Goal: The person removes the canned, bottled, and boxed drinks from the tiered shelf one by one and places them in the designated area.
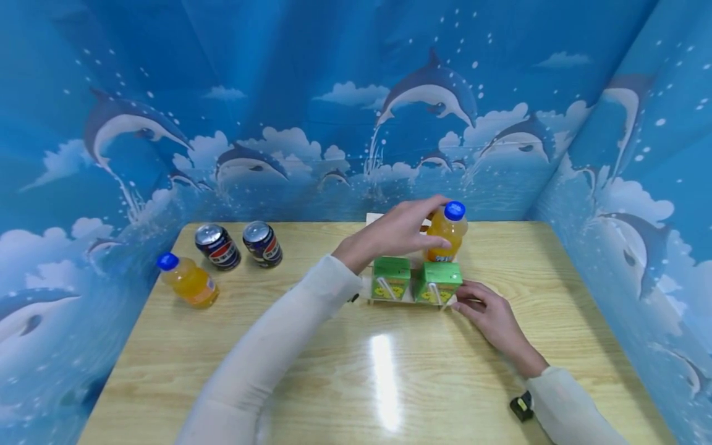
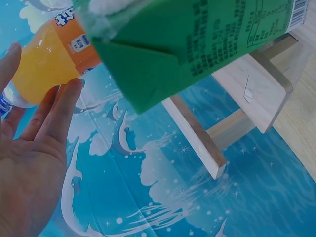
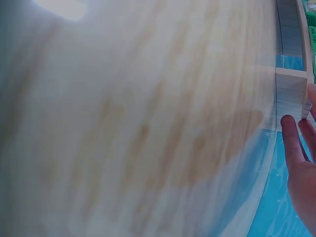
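In the head view my left hand [image 1: 397,232] grips an orange soda bottle [image 1: 445,232] with a blue cap, upright behind two green drink cartons. The left wrist view shows fingers and thumb around the bottle [image 2: 47,61]. One carton [image 1: 391,278] stands on the left of a small pale wooden rack [image 1: 364,289], the other carton [image 1: 438,283] on its right. My right hand [image 1: 492,315] holds the rack's front right corner, thumb in front and fingers at the side. In the right wrist view, fingertips meet the rack's end [image 3: 291,94]. The bottle's base is hidden behind the cartons.
At the table's back left stand two dark cola cans, one can [image 1: 218,247] left of the other can [image 1: 262,245]. A second orange soda bottle [image 1: 191,281] stands nearby, in front of them. A dolphin-printed curtain [image 1: 311,80] encloses the wooden table [image 1: 322,383] behind and at the sides.
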The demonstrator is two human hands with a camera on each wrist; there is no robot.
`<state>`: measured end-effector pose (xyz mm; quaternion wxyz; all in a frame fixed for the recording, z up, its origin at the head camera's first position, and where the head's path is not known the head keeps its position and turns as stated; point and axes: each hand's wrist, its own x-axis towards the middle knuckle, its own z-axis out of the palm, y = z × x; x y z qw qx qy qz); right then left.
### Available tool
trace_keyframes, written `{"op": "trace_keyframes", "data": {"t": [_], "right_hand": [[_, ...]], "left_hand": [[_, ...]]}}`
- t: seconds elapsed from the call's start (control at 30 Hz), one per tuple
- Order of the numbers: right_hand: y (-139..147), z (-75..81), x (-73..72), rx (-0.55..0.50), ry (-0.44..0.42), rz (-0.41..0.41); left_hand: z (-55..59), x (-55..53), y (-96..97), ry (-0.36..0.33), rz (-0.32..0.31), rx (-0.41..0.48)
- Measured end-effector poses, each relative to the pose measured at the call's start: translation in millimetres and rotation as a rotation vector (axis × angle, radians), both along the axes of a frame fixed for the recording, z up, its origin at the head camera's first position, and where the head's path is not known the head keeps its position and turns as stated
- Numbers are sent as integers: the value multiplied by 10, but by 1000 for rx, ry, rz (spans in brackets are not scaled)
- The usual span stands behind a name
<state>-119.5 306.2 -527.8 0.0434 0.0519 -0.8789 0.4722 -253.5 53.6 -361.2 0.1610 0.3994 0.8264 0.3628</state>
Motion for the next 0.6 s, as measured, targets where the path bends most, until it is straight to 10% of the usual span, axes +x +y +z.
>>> {"op": "trace_keyframes", "data": {"t": [0.6], "right_hand": [[0, 13, 4, -2, -46, -11]], "left_hand": [[90, -29, -265, -4, 83, 120]]}}
